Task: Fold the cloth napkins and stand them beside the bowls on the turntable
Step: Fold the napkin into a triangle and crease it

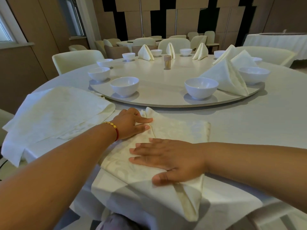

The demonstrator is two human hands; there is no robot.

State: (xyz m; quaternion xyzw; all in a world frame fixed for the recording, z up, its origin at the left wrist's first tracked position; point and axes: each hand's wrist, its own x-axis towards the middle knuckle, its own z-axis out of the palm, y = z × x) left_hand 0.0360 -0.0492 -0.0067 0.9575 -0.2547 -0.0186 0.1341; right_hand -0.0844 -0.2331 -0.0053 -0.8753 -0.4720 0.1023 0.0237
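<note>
A cream cloth napkin (179,130), partly folded, lies on the white tablecloth at the near table edge, one point hanging over the edge. My left hand (131,123) presses its far fold with straight fingers. Flat on the near part of the cloth lies my right hand (167,160), palm down. Beyond them is the round turntable (157,90) with several white bowls, among them two near ones (125,86) (201,87). Several folded napkins stand on it, the closest (227,77) between the two right-hand bowls.
A stack of unfolded cream napkins (54,113) lies on the table to the left. A toothpick holder (167,62) stands mid-turntable. Pale chairs (74,60) ring the table; more tables and chairs stand behind.
</note>
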